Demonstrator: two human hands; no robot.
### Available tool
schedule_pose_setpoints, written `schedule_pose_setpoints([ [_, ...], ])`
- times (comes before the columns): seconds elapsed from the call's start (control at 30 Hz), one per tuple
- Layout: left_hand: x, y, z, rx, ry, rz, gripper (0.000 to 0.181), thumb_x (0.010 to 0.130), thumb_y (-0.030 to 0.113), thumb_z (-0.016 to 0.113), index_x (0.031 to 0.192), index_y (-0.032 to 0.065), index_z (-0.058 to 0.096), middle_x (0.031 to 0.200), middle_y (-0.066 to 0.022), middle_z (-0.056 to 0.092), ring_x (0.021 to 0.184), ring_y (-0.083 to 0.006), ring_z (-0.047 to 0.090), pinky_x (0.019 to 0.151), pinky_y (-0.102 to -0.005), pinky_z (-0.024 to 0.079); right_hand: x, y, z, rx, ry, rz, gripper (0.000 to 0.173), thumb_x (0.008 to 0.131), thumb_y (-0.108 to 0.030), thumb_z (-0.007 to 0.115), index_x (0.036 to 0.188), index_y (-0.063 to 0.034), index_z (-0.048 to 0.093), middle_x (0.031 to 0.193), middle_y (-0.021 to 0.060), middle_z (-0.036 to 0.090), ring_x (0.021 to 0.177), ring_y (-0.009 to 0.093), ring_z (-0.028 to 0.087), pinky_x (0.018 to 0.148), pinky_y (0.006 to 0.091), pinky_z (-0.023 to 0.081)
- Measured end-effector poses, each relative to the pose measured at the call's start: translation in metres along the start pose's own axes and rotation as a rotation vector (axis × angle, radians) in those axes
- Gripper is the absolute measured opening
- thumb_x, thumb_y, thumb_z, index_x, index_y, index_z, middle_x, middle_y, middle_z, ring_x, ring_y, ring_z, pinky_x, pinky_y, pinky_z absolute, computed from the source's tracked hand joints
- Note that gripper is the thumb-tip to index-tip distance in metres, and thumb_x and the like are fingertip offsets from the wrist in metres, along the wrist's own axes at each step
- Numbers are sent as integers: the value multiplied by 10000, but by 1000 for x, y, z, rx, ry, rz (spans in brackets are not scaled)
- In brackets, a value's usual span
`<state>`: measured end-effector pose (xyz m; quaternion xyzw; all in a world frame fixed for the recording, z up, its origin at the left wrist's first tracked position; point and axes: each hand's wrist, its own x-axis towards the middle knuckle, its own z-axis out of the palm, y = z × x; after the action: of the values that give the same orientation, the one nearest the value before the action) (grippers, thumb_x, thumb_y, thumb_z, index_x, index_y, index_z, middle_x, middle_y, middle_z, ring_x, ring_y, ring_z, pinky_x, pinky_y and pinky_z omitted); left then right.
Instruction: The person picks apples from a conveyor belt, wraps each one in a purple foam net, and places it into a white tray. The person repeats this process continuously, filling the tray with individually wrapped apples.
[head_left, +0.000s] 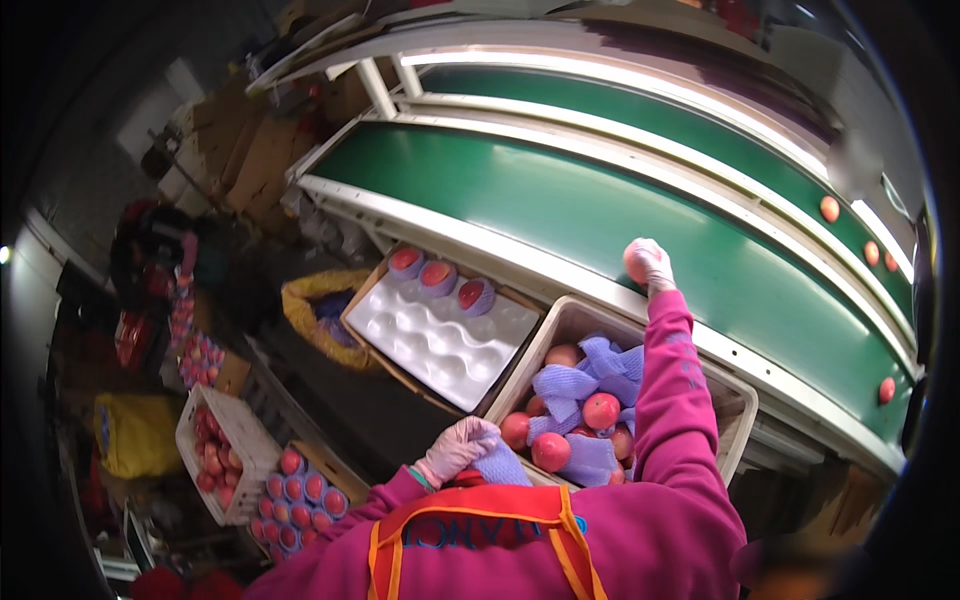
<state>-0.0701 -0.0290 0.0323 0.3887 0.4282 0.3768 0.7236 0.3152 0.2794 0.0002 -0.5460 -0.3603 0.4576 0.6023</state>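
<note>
My right hand (655, 264), in a thin pale glove, is closed around a pinkish-red apple (637, 259) over the near green conveyor belt (525, 195). Close to my chest, my gloved left hand (459, 448) grips a purple foam net sleeve (501, 463); a red apple partly shows below it. Between my arms stands a plastic crate (739, 397) holding red apples and loose purple foam sleeves. Left of the crate, a cardboard box holds a white molded tray (435, 345), with three apples in foam sleeves along its far edge.
Another belt (795, 165) beyond carries several apples. One apple (886, 390) lies on the near belt's right end. A yellow bag (330, 315) is beside the box. At lower left are a white crate of apples (214, 457), packed sleeved apples (300, 502) and a person (161, 262).
</note>
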Motion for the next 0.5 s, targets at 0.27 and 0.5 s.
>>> schedule_pose_setpoints([
  [0.27,29,9,8,2,-99,9,266,889,30,599,1153,25,574,1065,-31,612,981,-105,570,893,-257,460,-229,14,-84,-504,-45,-207,816,732,-354,762,1363,24,409,1305,164,497,1138,265,536,992,364,416],
  [0.5,71,-7,52,153,-402,-58,214,931,85,571,1138,28,575,1006,-5,592,940,-78,543,875,-232,444,-336,24,-90,-633,96,-138,274,868,-129,620,1111,-5,643,1007,168,676,958,268,643,881,345,484],
])
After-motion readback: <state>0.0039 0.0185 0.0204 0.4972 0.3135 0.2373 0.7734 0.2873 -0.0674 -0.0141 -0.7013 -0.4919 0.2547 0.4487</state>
